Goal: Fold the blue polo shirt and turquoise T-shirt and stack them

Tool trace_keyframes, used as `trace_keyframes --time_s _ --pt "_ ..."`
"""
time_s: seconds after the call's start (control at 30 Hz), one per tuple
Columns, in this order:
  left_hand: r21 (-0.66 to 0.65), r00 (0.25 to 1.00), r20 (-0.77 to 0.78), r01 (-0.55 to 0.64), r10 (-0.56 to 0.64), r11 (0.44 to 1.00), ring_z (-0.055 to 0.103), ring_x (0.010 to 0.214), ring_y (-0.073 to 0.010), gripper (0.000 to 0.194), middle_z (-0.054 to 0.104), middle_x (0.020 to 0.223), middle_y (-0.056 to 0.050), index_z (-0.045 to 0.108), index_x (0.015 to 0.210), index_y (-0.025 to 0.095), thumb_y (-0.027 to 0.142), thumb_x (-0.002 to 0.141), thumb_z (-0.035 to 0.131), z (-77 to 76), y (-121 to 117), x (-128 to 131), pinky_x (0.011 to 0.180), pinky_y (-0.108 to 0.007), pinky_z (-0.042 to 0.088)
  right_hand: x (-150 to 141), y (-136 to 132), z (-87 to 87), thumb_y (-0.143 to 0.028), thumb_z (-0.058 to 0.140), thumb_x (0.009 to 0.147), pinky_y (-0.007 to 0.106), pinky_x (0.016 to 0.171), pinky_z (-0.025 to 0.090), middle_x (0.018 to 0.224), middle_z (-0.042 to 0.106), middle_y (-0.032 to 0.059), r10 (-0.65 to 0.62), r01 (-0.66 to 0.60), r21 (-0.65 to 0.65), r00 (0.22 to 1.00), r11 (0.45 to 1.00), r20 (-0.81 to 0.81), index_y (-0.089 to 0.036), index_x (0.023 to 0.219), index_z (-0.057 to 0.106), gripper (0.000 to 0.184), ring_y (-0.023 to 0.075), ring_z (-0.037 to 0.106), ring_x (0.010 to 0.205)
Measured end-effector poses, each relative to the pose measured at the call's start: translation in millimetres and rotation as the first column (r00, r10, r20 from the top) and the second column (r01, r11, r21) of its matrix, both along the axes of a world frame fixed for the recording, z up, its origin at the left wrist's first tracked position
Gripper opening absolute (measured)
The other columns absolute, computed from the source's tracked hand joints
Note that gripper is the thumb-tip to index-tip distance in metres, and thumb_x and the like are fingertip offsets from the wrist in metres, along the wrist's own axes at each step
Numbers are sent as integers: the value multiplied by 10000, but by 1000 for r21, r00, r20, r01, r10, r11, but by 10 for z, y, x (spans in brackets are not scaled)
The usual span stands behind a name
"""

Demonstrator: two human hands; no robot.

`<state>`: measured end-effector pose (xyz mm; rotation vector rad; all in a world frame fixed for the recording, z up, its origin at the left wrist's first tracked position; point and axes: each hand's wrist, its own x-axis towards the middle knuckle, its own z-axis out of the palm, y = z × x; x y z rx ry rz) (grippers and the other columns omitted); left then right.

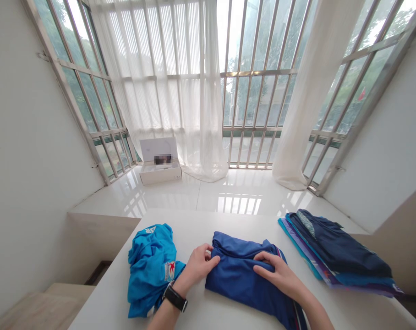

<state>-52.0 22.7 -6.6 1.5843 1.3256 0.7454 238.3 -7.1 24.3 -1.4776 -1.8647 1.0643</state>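
Note:
A folded dark-blue garment (238, 279) with a striped edge on its right side lies on the white table in front of me. At its left edge, my left hand (200, 266) is closed on the cloth, the thumb on top and the bent fingers near the upper corner. My right hand (280, 272) touches the top of the garment towards its right side, fingers bent and the thumb apart from them. Beside my left wrist, which wears a black watch (174, 297), lies a crumpled bright-blue shirt (151, 266) with white and red prints.
On the right of the table (194, 222) lies a stack of folded clothes (338, 252) in navy, blue and purple. An opened white box (161, 174) stands on the windowsill (208, 192) at the back left. Sheer curtains (208, 114) hang before the barred windows.

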Motion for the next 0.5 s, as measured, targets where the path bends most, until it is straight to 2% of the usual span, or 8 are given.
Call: trace_keyframes --time_s 0.07,0.13,0.2,0.5 --pt "2 999 -43 14 -14 1000 559 618 -166 356 612 628 12 632 870 156 501 782 614 2 0 -1 566 -258 371 -14 -7 24 -553 575 850 313 834 494 930 730 33 -3 3 15 1000 1000 24 -225 915 701 357 240 651 917" --pt "14 997 -73 40 -39 999 529 627 -162 390 568 605 11 613 717 157 535 806 581 11 0 -4 553 -257 336 -26 -7 31 -576 541 867 319 855 489 941 741 35 0 -2 32 998 999 57 -229 882 711 387 249 652 941" --pt "14 995 -73 66 -65 998 516 639 -161 431 552 601 9 589 644 158 548 823 557 25 2 -17 556 -258 332 -28 -1 24 -598 497 888 315 843 485 916 739 30 10 -13 35 996 999 86 -229 847 704 426 244 651 923" --pt "-47 982 37 186 -184 981 599 716 -193 479 673 765 -41 694 889 130 586 828 558 74 -6 -97 609 -259 424 23 -2 8 -616 397 927 274 655 412 684 591 -13 61 -62 9 994 998 93 -216 645 545 512 164 520 689"
